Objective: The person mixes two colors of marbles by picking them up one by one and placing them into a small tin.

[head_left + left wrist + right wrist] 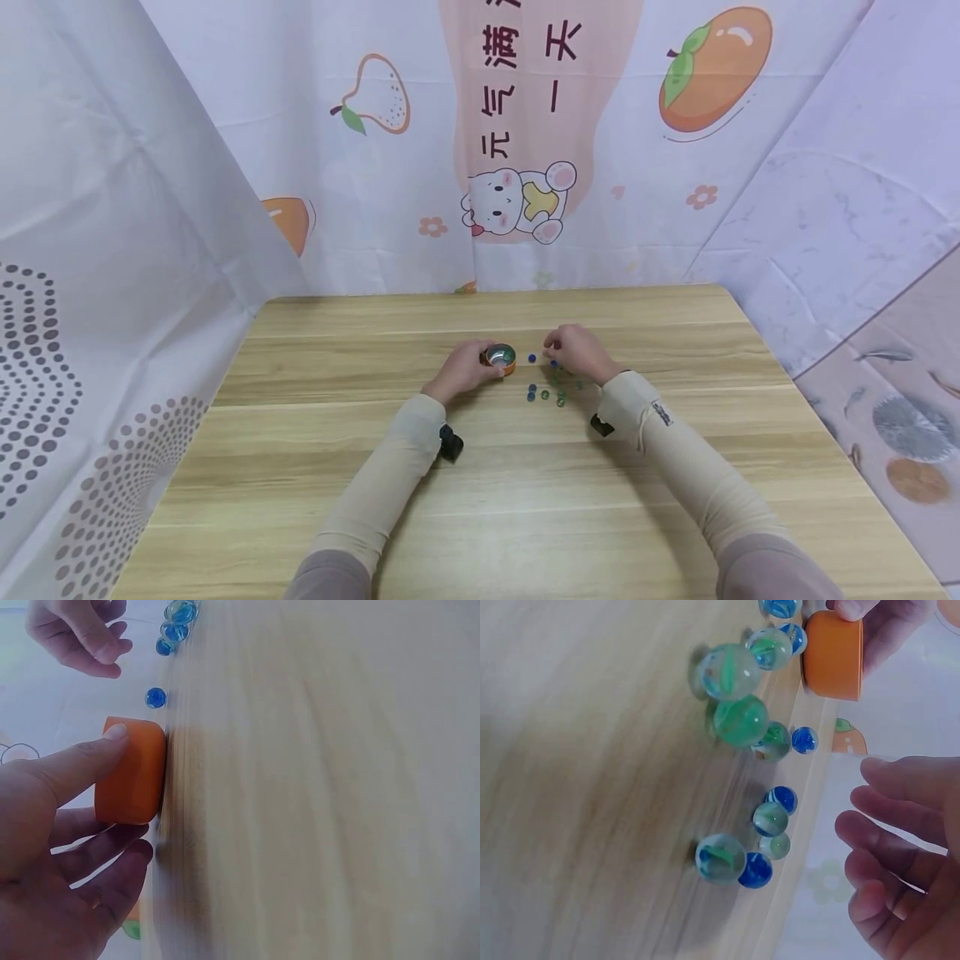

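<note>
My left hand holds a small round orange tub on the table, its thumb on the near side and the fingers around the far side. In the head view the tub stands upright and something greenish shows inside. My right hand hovers over the right part of a scatter of glass marbles, its fingers loosely bent with nothing visible between them. A single blue marble lies between the tub and the right hand. Closer to me are a green marble, a clear green-swirled marble and several others.
The wood-grain table runs back to a white printed curtain. Further cloth hangs along the left and right sides. A small black device is strapped at the left wrist, and another at the right.
</note>
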A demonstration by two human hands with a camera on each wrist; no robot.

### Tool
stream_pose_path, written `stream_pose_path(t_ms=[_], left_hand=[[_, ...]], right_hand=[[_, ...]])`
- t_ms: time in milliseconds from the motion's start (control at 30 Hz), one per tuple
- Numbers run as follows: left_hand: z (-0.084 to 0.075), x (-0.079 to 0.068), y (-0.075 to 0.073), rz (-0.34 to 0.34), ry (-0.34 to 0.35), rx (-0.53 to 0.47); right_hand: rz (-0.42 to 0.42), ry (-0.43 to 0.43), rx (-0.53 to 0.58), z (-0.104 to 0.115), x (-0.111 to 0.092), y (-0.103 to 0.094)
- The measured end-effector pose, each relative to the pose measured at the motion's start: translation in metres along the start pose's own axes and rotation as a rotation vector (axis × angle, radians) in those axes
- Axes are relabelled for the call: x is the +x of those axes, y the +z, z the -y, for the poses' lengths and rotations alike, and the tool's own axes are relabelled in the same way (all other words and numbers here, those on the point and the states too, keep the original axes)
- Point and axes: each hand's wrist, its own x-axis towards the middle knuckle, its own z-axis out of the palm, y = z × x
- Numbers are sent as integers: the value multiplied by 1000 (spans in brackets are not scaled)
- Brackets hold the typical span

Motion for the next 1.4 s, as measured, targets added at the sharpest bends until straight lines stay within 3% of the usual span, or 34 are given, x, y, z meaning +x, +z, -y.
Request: stream_pose_path(t_ms=[633,1400], left_hand=[[3,1,-1,-30,2,-53],[2,1,0,-15,-24,-33]], right_hand=[[35,4,-30,-11,-1,7],[25,6,-59,-11,-2,13]])
